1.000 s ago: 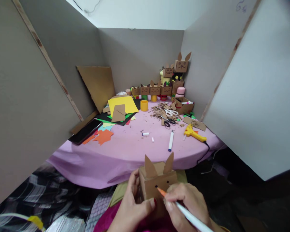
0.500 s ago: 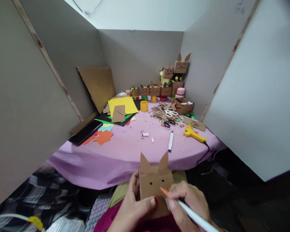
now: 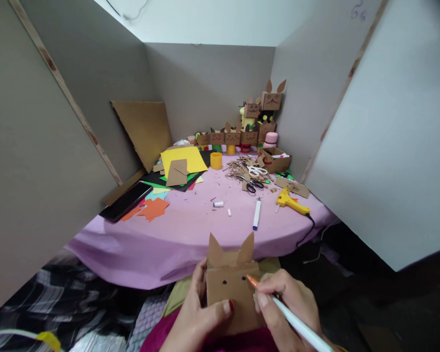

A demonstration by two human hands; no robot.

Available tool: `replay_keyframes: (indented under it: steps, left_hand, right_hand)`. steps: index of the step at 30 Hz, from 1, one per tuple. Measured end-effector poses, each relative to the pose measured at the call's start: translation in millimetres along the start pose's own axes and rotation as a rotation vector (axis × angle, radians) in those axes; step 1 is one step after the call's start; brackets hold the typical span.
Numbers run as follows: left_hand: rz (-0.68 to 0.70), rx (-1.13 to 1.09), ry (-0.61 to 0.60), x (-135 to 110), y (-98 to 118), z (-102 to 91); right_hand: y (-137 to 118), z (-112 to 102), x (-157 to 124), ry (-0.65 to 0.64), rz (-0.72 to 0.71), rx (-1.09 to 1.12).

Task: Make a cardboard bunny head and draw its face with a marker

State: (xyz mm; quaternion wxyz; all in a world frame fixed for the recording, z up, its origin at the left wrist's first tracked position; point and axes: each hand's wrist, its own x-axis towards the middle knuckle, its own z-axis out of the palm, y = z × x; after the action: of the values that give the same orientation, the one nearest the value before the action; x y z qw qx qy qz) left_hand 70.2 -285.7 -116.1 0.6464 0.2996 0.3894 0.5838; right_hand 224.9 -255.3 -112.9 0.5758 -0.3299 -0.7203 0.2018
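A small cardboard box (image 3: 234,308) with two pointed cardboard ears stands tilted in my lap, its front face toward me. Two dark dots mark that face like eyes. My left hand (image 3: 200,305) grips the box from the left, thumb across its front. Between the fingers of my right hand (image 3: 288,303) is a white marker pen (image 3: 297,322) with an orange tip end. That tip is at the right-hand dot; whether it touches the cardboard I cannot tell. The capped white marker (image 3: 256,214) on the table lies just beyond the box.
On the pink-covered table (image 3: 190,225) lie a yellow glue gun (image 3: 292,201), black scissors (image 3: 254,185), white scissors (image 3: 256,171), cardboard scraps, coloured paper (image 3: 185,159) and a phone (image 3: 126,201). Several cardboard animal figures (image 3: 232,136) stand at the back. Panels flank both sides.
The pen tip has moved up and slightly right, from below and between the two dots to the right-hand dot. My left hand keeps its hold; the whole view has shifted slightly.
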Motion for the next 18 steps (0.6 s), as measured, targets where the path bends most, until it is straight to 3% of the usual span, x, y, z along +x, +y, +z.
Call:
replay_keyframes:
  steps: [18]
  left_hand:
    - [0.056, 0.052, -0.039, 1.4, 0.8, -1.9]
  right_hand:
    - [0.3, 0.5, -1.2, -0.039, 0.051, -0.020]
